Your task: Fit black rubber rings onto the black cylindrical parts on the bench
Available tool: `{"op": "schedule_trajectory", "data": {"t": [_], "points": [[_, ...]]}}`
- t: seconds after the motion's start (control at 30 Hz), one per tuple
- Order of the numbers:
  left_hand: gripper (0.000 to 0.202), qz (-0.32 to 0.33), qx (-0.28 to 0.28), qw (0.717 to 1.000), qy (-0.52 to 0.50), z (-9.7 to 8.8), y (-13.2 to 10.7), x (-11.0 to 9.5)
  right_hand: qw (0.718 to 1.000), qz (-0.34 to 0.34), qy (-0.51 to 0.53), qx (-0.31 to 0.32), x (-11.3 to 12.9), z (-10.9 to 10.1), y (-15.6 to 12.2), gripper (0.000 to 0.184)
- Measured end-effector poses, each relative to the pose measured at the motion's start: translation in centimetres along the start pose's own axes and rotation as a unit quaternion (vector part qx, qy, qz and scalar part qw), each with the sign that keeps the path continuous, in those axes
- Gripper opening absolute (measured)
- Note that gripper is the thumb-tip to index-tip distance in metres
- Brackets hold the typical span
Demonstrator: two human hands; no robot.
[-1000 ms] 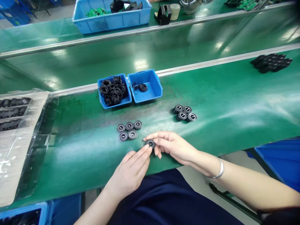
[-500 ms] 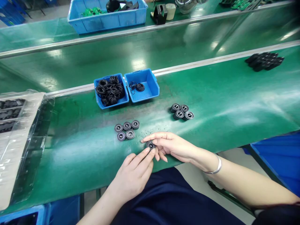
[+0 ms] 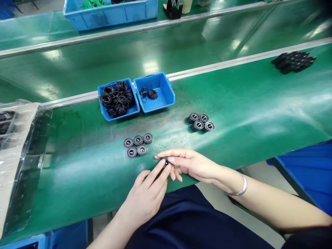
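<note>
My right hand (image 3: 190,164) pinches a small black round part (image 3: 166,162) just above the green bench (image 3: 254,114), near its front edge. My left hand (image 3: 147,193) reaches in from below, its fingertips pressed against the same part, which is mostly hidden between the fingers. A cluster of several similar black round parts (image 3: 137,144) lies just left of my hands. Another cluster of black round parts (image 3: 200,122) lies up and to the right.
Two small blue bins stand behind: the left bin (image 3: 117,99) is full of black rubber rings, the right bin (image 3: 154,92) holds a few. A clear plastic tray (image 3: 20,148) lies at the left. More black parts (image 3: 294,61) sit far right. A large blue crate (image 3: 109,12) stands beyond the conveyor.
My left fingers have closed further over the round part, hiding most of it. The view has tilted down slightly; both hands stay in the same spot.
</note>
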State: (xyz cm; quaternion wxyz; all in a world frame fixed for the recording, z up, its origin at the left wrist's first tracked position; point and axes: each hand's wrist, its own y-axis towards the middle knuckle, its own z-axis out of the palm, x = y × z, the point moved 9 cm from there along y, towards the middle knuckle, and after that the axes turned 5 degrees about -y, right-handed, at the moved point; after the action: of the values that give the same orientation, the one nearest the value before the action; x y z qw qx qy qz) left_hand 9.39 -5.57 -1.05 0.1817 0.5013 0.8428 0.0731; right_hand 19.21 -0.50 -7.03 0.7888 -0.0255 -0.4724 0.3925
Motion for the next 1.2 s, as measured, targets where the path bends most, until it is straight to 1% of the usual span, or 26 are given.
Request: {"op": "schedule_trajectory", "data": {"t": [0.1,0.2,0.37,0.5,0.63,0.8,0.93,1.1,1.2], "points": [[0.035,-0.008,-0.008,1.0,0.006,0.1,-0.1,-0.2,0.999,-0.025,0.028,-0.034,-0.3,0.0,-0.7,0.038],[0.038,-0.019,-0.006,1.0,-0.003,0.3,-0.3,-0.1,0.997,-0.039,0.041,-0.051,-0.4,0.1,-1.0,0.037],[0.038,-0.011,-0.015,0.999,-0.041,0.2,-0.9,0.2,0.998,-0.03,0.028,-0.048,-0.2,-0.1,-0.6,0.038],[0.035,-0.022,-0.019,0.999,-0.024,0.2,-0.9,0.3,0.998,-0.047,-0.005,-0.053,0.3,-0.5,-0.2,0.036],[0.035,-0.042,-0.016,0.999,-0.008,0.3,-0.8,0.1,0.997,-0.054,-0.022,-0.057,0.2,-0.6,-0.2,0.035],[0.035,-0.047,0.007,0.998,-0.028,0.6,-1.1,0.4,0.997,-0.053,0.004,-0.053,0.3,-0.5,-0.3,0.033],[0.036,-0.043,0.002,0.998,-0.042,0.4,-1.2,0.6,0.997,-0.062,0.021,-0.045,0.7,-0.4,-0.2,0.028],[0.034,-0.035,-0.001,0.999,-0.039,0.3,-0.9,0.3,0.997,-0.045,-0.019,-0.058,0.4,-0.4,0.4,0.027],[0.034,-0.038,0.005,0.999,-0.034,0.4,-0.9,0.3,0.996,-0.04,-0.057,-0.062,0.4,-0.5,0.8,0.022]]}}
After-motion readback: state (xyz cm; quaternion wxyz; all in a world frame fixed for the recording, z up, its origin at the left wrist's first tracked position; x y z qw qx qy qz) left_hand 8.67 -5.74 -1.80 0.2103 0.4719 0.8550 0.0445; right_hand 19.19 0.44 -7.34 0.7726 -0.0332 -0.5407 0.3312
